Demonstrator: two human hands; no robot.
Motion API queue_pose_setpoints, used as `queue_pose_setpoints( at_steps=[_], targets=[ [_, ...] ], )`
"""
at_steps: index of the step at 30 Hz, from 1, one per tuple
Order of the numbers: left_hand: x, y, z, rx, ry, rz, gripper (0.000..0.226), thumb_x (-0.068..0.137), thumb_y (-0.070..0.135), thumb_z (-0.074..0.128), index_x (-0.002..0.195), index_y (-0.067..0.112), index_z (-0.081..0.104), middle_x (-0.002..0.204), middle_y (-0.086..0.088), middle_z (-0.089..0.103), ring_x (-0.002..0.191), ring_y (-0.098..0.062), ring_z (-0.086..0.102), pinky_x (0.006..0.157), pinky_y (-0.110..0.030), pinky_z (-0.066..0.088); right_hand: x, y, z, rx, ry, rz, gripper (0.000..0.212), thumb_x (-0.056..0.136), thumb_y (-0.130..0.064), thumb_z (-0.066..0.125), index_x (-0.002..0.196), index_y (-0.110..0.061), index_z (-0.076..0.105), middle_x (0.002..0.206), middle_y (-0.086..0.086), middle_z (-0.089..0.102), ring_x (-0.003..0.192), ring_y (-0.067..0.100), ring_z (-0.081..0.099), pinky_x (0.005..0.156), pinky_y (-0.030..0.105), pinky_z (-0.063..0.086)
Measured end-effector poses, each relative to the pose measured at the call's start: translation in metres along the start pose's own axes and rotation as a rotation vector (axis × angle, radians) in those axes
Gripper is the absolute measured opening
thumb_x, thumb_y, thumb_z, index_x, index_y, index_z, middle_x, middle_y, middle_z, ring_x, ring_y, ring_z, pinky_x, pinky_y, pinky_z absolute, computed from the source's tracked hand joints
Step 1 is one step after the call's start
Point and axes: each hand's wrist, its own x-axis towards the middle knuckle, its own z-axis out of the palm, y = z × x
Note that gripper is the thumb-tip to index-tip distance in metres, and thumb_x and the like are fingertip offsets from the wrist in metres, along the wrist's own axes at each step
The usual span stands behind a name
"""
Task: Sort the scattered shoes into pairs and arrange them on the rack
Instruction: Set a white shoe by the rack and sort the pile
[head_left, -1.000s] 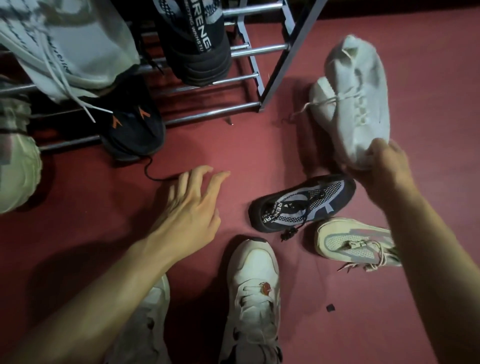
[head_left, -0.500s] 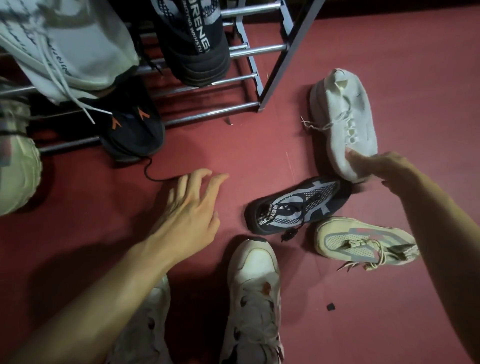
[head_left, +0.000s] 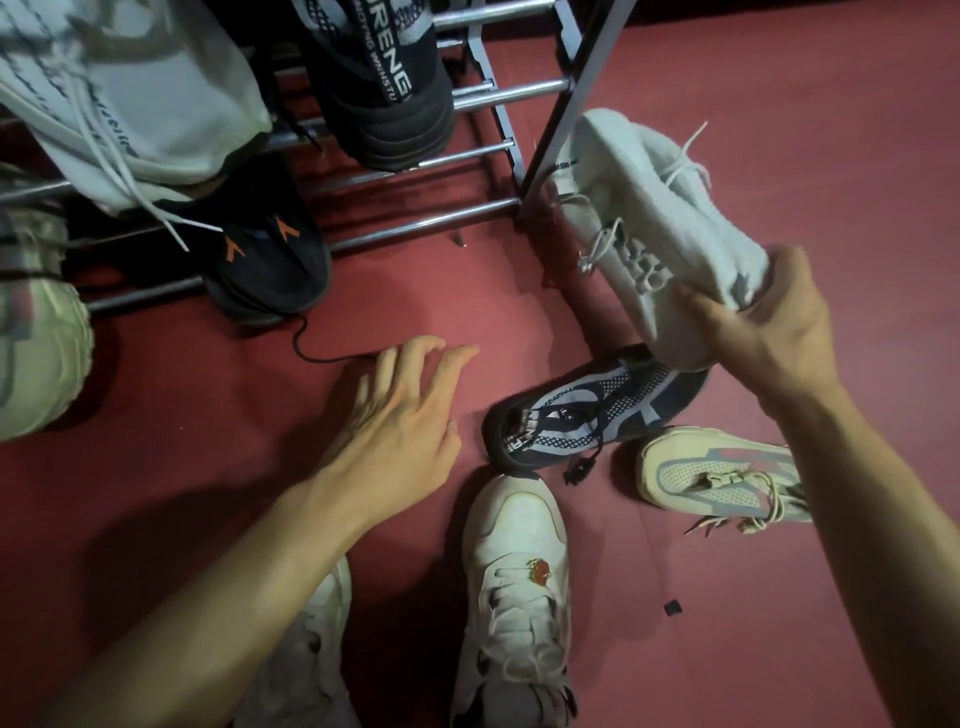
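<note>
Right hand (head_left: 769, 332) closed around one end of the white knit shoe (head_left: 660, 218), lifted clear of the floor (head_left: 779, 104) just beside the rack (head_left: 550, 130). Left hand (head_left: 400, 415) empty, fingers spread and loosely curled, low over the floor. Best carried level, thumb and fingers pinching both sides of the soft upper so nothing sags, loose laces kept away from the rack's post, then set down next to a matching white shoe on the rack, likely the pale shoe (head_left: 130, 88) at upper left. Knit fabric limp and fuzzy, easily creased; rack bars smooth, round, shiny metal, slippery under soles. Dark mesh shoe (head_left: 597, 405), beige shoe (head_left: 717, 478) and white leather shoe (head_left: 519, 587) lying unsorted on the floor.
</note>
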Motion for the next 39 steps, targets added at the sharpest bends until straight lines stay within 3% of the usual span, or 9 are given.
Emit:
queue_pose_setpoints(
  at_steps=[6, 13, 18, 23, 26, 30, 32, 36, 39],
  targets=[
    [-0.003, -0.001, 0.001, -0.006, -0.016, -0.002, 0.073, 0.086, 0.025, 0.062, 0.151, 0.028, 0.031, 0.145, -0.003, 0.033, 0.127, -0.027, 0.041, 0.101, -0.048, 0.045, -0.046, -0.029, -0.010, -0.008, 0.066, 0.028, 0.051, 0.082, -0.048, 0.076, 0.114, -0.015, 0.053, 0.102, -0.005, 0.064, 0.089, 0.017, 0.062, 0.075, 0.035, 0.051],
    [-0.005, -0.006, 0.000, 0.007, -0.011, -0.054, 0.068, 0.084, 0.029, 0.061, 0.146, 0.020, 0.034, 0.142, -0.002, 0.036, 0.124, -0.027, 0.042, 0.098, -0.049, 0.046, -0.112, -0.048, 0.019, 0.558, -0.444, 0.400, 0.036, 0.093, -0.040, 0.070, 0.122, -0.019, 0.063, 0.104, 0.000, 0.078, 0.089, 0.019, 0.077, 0.067, 0.036, 0.062],
    [-0.012, -0.024, 0.003, 0.008, -0.011, -0.087, 0.067, 0.085, 0.028, 0.062, 0.145, 0.015, 0.034, 0.142, -0.003, 0.033, 0.124, -0.027, 0.040, 0.097, -0.049, 0.047, -0.086, -0.087, 0.057, 0.745, -0.549, 0.375, 0.031, 0.096, -0.032, 0.070, 0.120, -0.013, 0.064, 0.110, 0.006, 0.078, 0.100, 0.024, 0.076, 0.089, 0.042, 0.061],
    [-0.014, -0.029, 0.003, -0.011, -0.022, -0.097, 0.075, 0.088, 0.029, 0.060, 0.154, 0.022, 0.026, 0.145, 0.001, 0.031, 0.128, -0.024, 0.038, 0.100, -0.050, 0.045, -0.010, -0.135, 0.096, 0.831, -0.503, 0.270, 0.033, 0.094, -0.029, 0.072, 0.116, -0.004, 0.066, 0.097, 0.007, 0.075, 0.091, 0.029, 0.071, 0.089, 0.049, 0.058],
    [-0.013, -0.023, 0.003, -0.001, -0.037, -0.073, 0.074, 0.089, 0.032, 0.060, 0.155, 0.025, 0.026, 0.147, 0.001, 0.030, 0.131, -0.024, 0.037, 0.104, -0.048, 0.042, 0.023, -0.150, 0.113, 0.777, -0.470, 0.268, 0.050, 0.087, -0.036, 0.076, 0.113, 0.005, 0.068, 0.093, 0.018, 0.071, 0.086, 0.032, 0.069, 0.092, 0.057, 0.058],
    [-0.006, -0.005, 0.007, 0.015, -0.045, -0.005, 0.071, 0.088, 0.038, 0.058, 0.152, 0.024, 0.031, 0.146, -0.001, 0.033, 0.130, -0.026, 0.038, 0.103, -0.048, 0.042, 0.023, -0.125, 0.128, 0.444, -0.399, 0.210, 0.057, 0.083, -0.059, 0.071, 0.082, -0.002, 0.074, 0.071, 0.004, 0.067, 0.069, 0.017, 0.069, 0.076, 0.041, 0.063],
    [0.000, 0.004, 0.011, 0.015, -0.056, 0.047, 0.071, 0.088, 0.045, 0.057, 0.151, 0.023, 0.032, 0.146, -0.003, 0.034, 0.130, -0.028, 0.039, 0.101, -0.049, 0.042, 0.007, -0.094, 0.118, 0.313, -0.368, 0.229, 0.064, 0.083, -0.065, 0.064, 0.078, -0.001, 0.071, 0.072, 0.003, 0.067, 0.071, 0.016, 0.066, 0.084, 0.048, 0.060],
    [0.013, 0.027, 0.022, 0.007, -0.092, 0.152, 0.075, 0.087, 0.049, 0.061, 0.151, 0.025, 0.031, 0.146, -0.003, 0.034, 0.130, -0.028, 0.038, 0.101, -0.051, 0.042, -0.027, -0.013, 0.055, 0.057, -0.253, 0.110, 0.026, 0.095, -0.036, 0.063, 0.112, -0.020, 0.073, 0.112, 0.000, 0.075, 0.105, 0.015, 0.070, 0.102, 0.037, 0.053],
    [0.025, 0.050, 0.039, 0.038, -0.144, 0.226, 0.078, 0.084, 0.036, 0.069, 0.151, 0.035, 0.028, 0.147, -0.004, 0.036, 0.129, -0.028, 0.040, 0.103, -0.049, 0.041, -0.056, 0.055, 0.000, -0.303, -0.249, -0.138, 0.040, 0.091, -0.032, 0.064, 0.126, -0.012, 0.066, 0.124, 0.013, 0.066, 0.117, 0.032, 0.062, 0.099, 0.037, 0.045]
  ],
)
